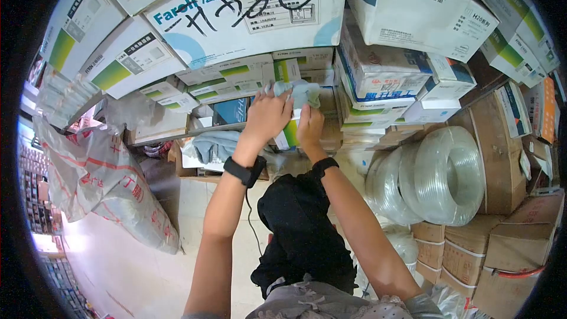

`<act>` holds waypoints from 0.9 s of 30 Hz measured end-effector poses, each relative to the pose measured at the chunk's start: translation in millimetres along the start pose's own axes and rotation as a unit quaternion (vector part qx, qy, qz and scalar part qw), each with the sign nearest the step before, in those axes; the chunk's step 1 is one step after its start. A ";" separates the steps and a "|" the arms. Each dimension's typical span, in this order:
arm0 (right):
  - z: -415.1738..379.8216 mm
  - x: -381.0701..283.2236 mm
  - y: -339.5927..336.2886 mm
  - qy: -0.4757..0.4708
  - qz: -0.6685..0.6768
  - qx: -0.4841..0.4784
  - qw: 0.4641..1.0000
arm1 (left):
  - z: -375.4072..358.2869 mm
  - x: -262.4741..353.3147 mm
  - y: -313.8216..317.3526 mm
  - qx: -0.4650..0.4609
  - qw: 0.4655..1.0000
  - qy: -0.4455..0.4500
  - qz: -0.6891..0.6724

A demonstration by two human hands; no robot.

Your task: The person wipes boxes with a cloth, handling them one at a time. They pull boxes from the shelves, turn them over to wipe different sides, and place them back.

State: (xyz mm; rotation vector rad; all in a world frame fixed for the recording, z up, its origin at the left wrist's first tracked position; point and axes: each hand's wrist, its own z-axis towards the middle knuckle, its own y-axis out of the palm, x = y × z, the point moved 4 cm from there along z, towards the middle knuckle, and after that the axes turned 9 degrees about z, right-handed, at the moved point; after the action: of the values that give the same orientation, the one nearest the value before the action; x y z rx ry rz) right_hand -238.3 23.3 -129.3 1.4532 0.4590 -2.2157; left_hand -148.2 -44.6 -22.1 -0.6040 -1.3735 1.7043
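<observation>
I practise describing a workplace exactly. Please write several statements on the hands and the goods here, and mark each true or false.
1. The person's left hand touches a pale, crumpled, cloth-like piece. True.
2. The right hand rests on the coils of clear plastic tubing. False: it is beside the cloth-like piece, away from the coils.
3. The large white cardboard box marked "Faroli" bears black handwriting. True.
4. The whitish plastic sack with red print is to the person's right. False: it is to the left.
5. Both wrists wear black bands. True.
</observation>
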 end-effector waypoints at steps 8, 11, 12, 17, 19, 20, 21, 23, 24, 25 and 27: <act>4.5 -22.6 -4.1 -0.049 0.034 -0.001 0.998 | 46.8 -40.7 45.3 0.015 0.998 0.061 0.017; 0.7 -12.8 -2.4 -0.029 0.042 0.019 0.998 | 32.2 -18.6 12.4 -0.104 0.994 -0.012 0.009; 0.1 -2.0 -0.2 -0.004 0.009 -0.008 1.000 | 21.5 -11.4 4.2 -0.086 0.996 0.011 0.000; -7.4 19.2 1.2 0.024 0.005 -0.025 0.999 | -34.1 16.2 -16.3 -0.035 0.998 0.025 0.056; -9.4 15.1 0.6 0.000 0.023 -0.019 1.000 | -33.5 20.9 -16.8 -0.026 0.998 0.020 0.051; -11.2 13.5 -0.3 -0.009 0.031 -0.016 0.999 | -32.9 21.7 -16.2 -0.023 0.998 0.017 0.049; -6.7 8.2 -2.4 0.022 0.021 -0.043 0.999 | -26.9 19.3 -12.2 0.006 0.999 0.006 0.053; -0.9 -9.4 -4.6 0.089 0.002 -0.097 0.991 | -6.3 7.2 0.0 -0.029 0.999 -0.013 0.014; 0.0 -7.3 -3.7 0.056 0.016 -0.063 0.996 | 6.1 0.6 4.2 -0.046 0.999 -0.023 -0.005; -1.1 -2.5 -0.9 0.024 0.030 -0.029 0.999 | 16.4 -6.5 9.2 -0.094 0.994 -0.044 -0.015; -1.1 -5.1 0.5 -0.009 0.057 -0.001 0.998 | 39.8 -20.3 18.8 -0.185 0.978 -0.087 -0.036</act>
State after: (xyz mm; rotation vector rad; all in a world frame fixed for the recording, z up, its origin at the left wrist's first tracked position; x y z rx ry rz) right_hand -235.4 24.4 -125.0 1.4221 0.3633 -2.1364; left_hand -174.7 -84.0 -31.5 -0.6102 -1.8381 1.4792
